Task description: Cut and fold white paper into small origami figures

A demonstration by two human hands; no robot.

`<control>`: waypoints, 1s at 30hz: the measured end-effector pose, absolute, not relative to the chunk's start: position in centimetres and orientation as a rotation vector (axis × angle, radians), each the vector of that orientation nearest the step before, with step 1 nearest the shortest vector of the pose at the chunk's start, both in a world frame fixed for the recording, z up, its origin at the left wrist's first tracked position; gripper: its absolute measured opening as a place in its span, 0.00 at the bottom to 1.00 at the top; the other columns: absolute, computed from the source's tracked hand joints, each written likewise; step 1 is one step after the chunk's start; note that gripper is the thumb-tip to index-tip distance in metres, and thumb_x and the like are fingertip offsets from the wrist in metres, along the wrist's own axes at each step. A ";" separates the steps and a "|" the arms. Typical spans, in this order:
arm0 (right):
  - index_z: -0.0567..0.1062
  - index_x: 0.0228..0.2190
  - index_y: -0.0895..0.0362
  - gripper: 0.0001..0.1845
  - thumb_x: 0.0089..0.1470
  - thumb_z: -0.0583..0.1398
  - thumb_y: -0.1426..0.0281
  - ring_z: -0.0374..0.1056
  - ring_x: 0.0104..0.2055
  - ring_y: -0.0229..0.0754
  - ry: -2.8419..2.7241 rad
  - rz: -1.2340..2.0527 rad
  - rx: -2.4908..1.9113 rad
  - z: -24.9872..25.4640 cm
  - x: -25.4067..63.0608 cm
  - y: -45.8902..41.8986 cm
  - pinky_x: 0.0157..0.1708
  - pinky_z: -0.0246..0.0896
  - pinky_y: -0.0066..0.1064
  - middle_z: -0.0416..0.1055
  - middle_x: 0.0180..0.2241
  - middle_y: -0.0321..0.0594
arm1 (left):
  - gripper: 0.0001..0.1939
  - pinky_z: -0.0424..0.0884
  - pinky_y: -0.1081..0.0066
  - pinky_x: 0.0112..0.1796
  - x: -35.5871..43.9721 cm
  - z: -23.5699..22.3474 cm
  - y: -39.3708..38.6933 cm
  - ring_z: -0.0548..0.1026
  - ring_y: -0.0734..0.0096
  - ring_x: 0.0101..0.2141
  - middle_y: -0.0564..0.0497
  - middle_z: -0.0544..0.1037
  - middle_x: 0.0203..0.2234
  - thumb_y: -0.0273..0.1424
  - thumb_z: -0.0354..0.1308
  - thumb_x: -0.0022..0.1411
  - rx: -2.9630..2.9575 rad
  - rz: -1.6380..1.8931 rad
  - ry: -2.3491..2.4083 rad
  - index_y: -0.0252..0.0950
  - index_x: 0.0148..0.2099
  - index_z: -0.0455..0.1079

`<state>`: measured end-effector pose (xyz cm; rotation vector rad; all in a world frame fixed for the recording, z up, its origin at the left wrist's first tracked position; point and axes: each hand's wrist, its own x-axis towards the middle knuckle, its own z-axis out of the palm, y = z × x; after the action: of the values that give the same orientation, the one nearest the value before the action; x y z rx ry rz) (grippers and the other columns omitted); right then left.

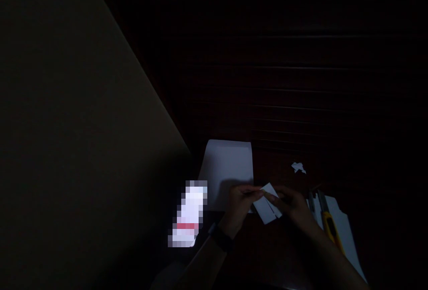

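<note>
A small folded piece of white paper (265, 212) is held between my two hands, with a slit or fold line running down its lower part. My left hand (240, 198), with a dark band at the wrist, pinches its upper left edge. On the other side, my right hand (291, 205) grips the paper with the thumb across its face. Behind my left hand lies a larger white sheet (229, 165). Farther back to the right sits a small folded paper shape (298, 167). Dim light hides the finer folds and some fingers.
A lit phone (187, 214), its screen blurred out, stands left of my left wrist. To the right, a yellow utility knife (331, 230) and a dark slim tool (311, 201) lie on white paper (347, 236). A pale wall (83, 125) rises at the left.
</note>
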<state>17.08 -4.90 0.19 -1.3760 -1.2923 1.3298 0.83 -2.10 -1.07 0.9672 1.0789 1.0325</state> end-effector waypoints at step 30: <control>0.73 0.40 0.58 0.18 0.44 0.64 0.67 0.71 0.36 0.47 -1.292 1.392 -1.360 -0.7 17.0 -4.8 0.35 0.66 0.35 0.76 0.36 0.42 | 0.15 0.71 0.71 0.29 1.3 -0.8 -2.3 0.77 0.64 0.30 0.44 0.80 0.31 0.37 0.64 0.48 1.061 1.039 1.128 0.32 0.37 0.76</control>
<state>16.98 -4.76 -0.74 -1.3603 -1.2917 1.3915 1.27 -2.28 -0.79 1.0609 1.1282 1.0389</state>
